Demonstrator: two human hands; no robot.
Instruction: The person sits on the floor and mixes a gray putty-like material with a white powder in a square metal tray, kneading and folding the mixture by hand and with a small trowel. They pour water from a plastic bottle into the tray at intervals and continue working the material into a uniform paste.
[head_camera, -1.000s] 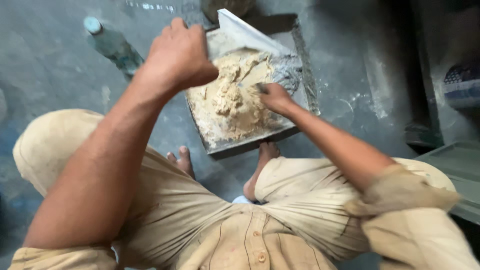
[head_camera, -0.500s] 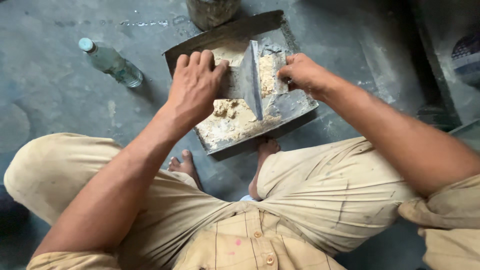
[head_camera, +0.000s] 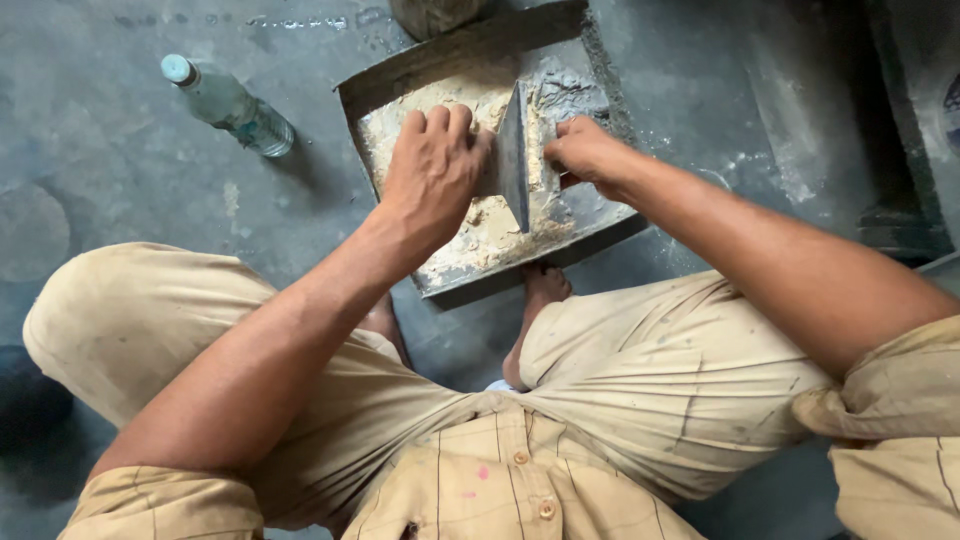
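From the head camera, a squatting person works over a flat metal tray (head_camera: 590, 225) that lies on the grey floor (head_camera: 130, 170) just ahead of the bare feet. Pale putty (head_camera: 480, 235) is smeared across the tray. The left hand (head_camera: 432, 175) and the right hand (head_camera: 585, 155) both grip a broad metal blade (head_camera: 515, 155), which stands on edge in the putty; each hand is closed on its own side of the blade. A clear plastic bottle (head_camera: 228, 105) lies on the floor to the left, well apart from the tray.
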